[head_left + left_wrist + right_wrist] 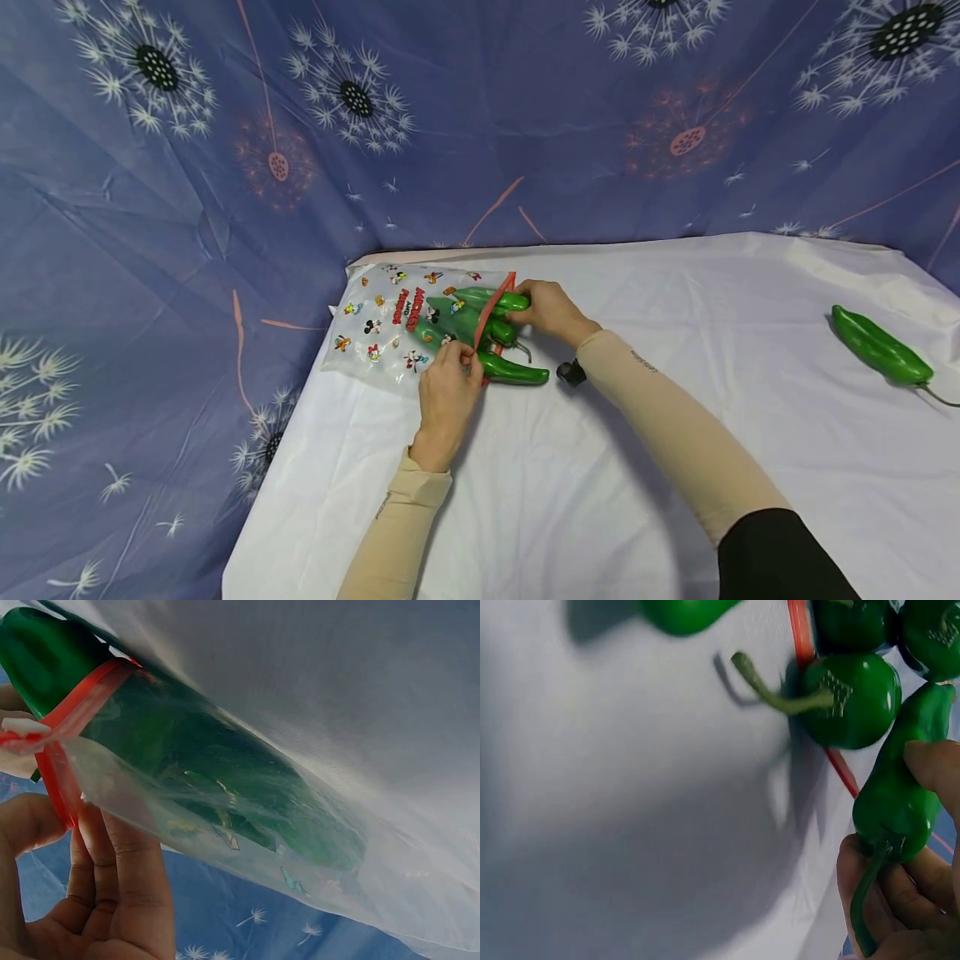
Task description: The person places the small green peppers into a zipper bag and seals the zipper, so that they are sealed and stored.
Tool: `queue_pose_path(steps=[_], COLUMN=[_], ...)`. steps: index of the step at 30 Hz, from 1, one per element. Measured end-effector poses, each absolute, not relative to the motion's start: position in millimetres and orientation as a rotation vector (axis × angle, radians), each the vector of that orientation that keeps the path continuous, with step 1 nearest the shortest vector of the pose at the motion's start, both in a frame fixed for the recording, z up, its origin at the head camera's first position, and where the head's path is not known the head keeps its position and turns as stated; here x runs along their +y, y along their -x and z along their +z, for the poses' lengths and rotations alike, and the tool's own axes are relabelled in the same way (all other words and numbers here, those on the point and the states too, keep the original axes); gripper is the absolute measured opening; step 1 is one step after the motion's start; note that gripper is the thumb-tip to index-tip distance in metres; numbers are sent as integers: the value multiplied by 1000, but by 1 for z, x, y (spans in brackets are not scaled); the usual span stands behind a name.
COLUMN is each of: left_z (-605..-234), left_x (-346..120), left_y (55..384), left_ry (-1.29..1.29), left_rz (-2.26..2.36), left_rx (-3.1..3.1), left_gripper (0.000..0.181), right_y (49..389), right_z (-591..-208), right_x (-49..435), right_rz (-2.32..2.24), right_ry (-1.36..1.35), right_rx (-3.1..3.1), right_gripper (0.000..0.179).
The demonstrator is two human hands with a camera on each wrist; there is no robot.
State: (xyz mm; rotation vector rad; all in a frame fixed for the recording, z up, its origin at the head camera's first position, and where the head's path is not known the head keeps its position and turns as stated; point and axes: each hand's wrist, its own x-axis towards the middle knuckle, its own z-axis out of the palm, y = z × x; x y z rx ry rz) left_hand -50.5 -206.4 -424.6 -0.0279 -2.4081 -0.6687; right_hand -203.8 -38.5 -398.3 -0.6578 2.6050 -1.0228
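A clear zip bag [384, 337] printed with cartoon figures lies on the white cloth, its red-edged mouth facing right. At the near side of that mouth, my left hand [450, 400] pinches the red zip strip [61, 776] between thumb and fingers. My right hand [557, 312] grips a green chili pepper [900, 776] at the far side of the opening, its stem end toward the palm. Several green peppers lie partly inside the bag; one long pepper [517, 372] sticks out at the near side, and a stemmed one [851, 705] sits between.
Another green pepper [877, 346] lies alone at the far right of the white-covered table [600, 517]. Blue dandelion-print cloth [480, 125] hangs behind and to the left. A small black object [572, 372] shows beside the right wrist.
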Motion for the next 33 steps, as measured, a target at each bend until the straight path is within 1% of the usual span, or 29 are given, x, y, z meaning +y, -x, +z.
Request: queue_pose_path(steps=[5,14,16,22,30,33], left_z=[-425,-425,-426,-426,-426,-426], left_x=[-206,-204,-204,-204,-203,-204], left_y=[51,49,49,51,51,51], left_ry=[31,34,37,54,50,45], left_rz=[-681,-699,-700,-695,-681,-677], left_rx=[-2414,-2437,-2432,-2423,-2418,-2427], left_gripper=[8,5,6,7,7,7], right_y=[204,200,200,201,201,200], right_z=[-400,-407,-409,-414,-414,-413], right_x=[-48,-67,-69,-71,-64,-59], right_rz=[-1038,-1126,-1150,-1205,-1260,-1267], right_ry=[635,522,507,444,431,428], right_rx=[2607,2645,2669,2693,2652,2631], right_gripper=[48,30,32,48,51,55])
